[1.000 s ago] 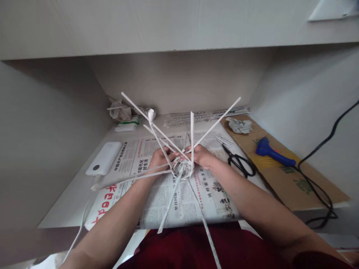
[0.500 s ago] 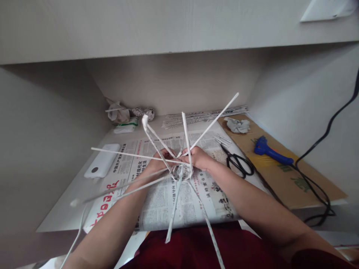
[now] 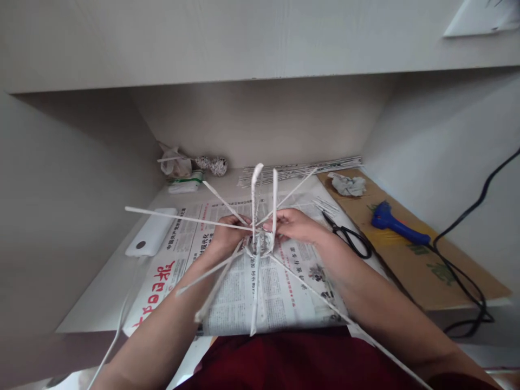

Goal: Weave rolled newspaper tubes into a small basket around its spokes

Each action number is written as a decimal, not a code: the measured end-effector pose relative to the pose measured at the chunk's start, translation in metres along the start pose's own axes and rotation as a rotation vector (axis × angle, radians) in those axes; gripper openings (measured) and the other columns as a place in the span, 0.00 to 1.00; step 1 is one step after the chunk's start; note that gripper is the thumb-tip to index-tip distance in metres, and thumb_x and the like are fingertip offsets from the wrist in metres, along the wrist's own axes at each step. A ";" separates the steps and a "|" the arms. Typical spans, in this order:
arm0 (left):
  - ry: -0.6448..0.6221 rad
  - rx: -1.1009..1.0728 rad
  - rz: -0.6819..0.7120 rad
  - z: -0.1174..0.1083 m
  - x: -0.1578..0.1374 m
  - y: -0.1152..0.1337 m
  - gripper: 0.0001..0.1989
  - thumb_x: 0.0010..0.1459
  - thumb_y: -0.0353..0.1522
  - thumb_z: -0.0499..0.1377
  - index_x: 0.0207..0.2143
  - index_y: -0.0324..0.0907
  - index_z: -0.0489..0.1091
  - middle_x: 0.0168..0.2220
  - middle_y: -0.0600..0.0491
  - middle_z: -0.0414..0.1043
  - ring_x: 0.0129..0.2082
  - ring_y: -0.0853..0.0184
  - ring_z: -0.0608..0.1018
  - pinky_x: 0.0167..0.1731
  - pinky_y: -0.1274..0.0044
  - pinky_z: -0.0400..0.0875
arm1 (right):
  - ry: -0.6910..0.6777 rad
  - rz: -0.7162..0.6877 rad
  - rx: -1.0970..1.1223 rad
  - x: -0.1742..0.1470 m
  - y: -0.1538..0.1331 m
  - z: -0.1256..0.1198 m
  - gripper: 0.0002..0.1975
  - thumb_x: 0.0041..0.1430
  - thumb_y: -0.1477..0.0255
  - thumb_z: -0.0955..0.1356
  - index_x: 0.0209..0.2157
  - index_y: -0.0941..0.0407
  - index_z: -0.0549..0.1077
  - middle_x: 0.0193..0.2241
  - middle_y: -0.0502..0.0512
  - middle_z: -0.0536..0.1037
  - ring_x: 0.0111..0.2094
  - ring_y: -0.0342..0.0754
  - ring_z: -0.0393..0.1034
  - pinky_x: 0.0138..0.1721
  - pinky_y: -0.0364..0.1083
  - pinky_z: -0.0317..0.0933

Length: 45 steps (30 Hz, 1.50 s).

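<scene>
Being held btwn L hand [image 3: 231, 236] & R hand [image 3: 296, 225], the weave [image 3: 265, 245] is fanning out sticks [image 3: 275, 196]; both hands are gripping its far side, L at left, R at right.

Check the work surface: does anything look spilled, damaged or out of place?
Nothing looks plainly spilled or broken. Oddest is the crumpled wad on the cardboard, back right: a darker patch shows at its edge, stain or shadow unclear. The black cable of the blue glue gun loops past the cardboard's near edge.

A dark red garment [image 3: 284, 360] leaves both forearms [image 3: 173, 309] bare
</scene>
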State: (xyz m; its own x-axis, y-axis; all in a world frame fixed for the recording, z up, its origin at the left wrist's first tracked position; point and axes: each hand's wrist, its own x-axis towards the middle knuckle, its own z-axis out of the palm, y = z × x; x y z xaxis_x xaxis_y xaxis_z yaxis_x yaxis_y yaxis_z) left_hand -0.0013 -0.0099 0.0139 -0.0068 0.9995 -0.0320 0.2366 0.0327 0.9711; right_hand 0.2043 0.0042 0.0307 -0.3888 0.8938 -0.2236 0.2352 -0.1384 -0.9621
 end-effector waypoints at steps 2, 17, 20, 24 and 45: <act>-0.001 0.054 0.044 0.000 0.002 -0.003 0.14 0.34 0.34 0.72 0.25 0.38 0.75 0.20 0.54 0.74 0.21 0.68 0.73 0.23 0.78 0.66 | -0.026 -0.095 -0.127 -0.002 -0.001 -0.001 0.16 0.40 0.64 0.78 0.32 0.57 0.78 0.27 0.51 0.79 0.28 0.45 0.72 0.31 0.43 0.66; -0.079 -0.310 -0.069 0.008 -0.001 -0.001 0.20 0.28 0.34 0.75 0.26 0.37 0.73 0.19 0.54 0.73 0.18 0.71 0.72 0.20 0.79 0.66 | 0.202 -0.294 0.099 0.006 0.008 0.021 0.11 0.47 0.64 0.74 0.30 0.56 0.77 0.23 0.49 0.75 0.24 0.43 0.66 0.26 0.42 0.59; -0.086 -0.264 -0.039 0.007 0.000 -0.003 0.20 0.29 0.35 0.75 0.25 0.37 0.73 0.19 0.55 0.74 0.18 0.71 0.72 0.19 0.80 0.66 | 0.240 -0.186 0.306 0.006 0.000 0.020 0.16 0.43 0.59 0.75 0.27 0.57 0.74 0.16 0.45 0.70 0.17 0.40 0.59 0.19 0.41 0.51; -0.181 -0.226 0.050 0.008 0.001 -0.008 0.17 0.33 0.35 0.74 0.26 0.37 0.75 0.21 0.54 0.75 0.21 0.70 0.74 0.23 0.80 0.69 | 0.248 -0.195 0.344 0.002 -0.007 0.023 0.16 0.42 0.60 0.76 0.26 0.57 0.73 0.15 0.45 0.69 0.17 0.40 0.60 0.20 0.41 0.54; -0.125 -0.117 0.164 0.014 0.003 -0.021 0.13 0.44 0.35 0.69 0.34 0.40 0.82 0.29 0.49 0.81 0.27 0.64 0.79 0.30 0.76 0.73 | 0.346 -0.103 0.437 0.007 0.000 0.029 0.13 0.39 0.72 0.72 0.32 0.57 0.75 0.17 0.45 0.72 0.19 0.41 0.64 0.23 0.42 0.59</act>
State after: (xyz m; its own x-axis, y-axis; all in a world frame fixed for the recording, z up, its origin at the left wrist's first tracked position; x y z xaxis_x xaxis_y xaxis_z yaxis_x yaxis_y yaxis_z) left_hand 0.0071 -0.0075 -0.0098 0.1447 0.9838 0.1062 0.1100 -0.1226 0.9863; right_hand 0.1762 -0.0015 0.0245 -0.0584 0.9896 -0.1318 -0.2079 -0.1412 -0.9679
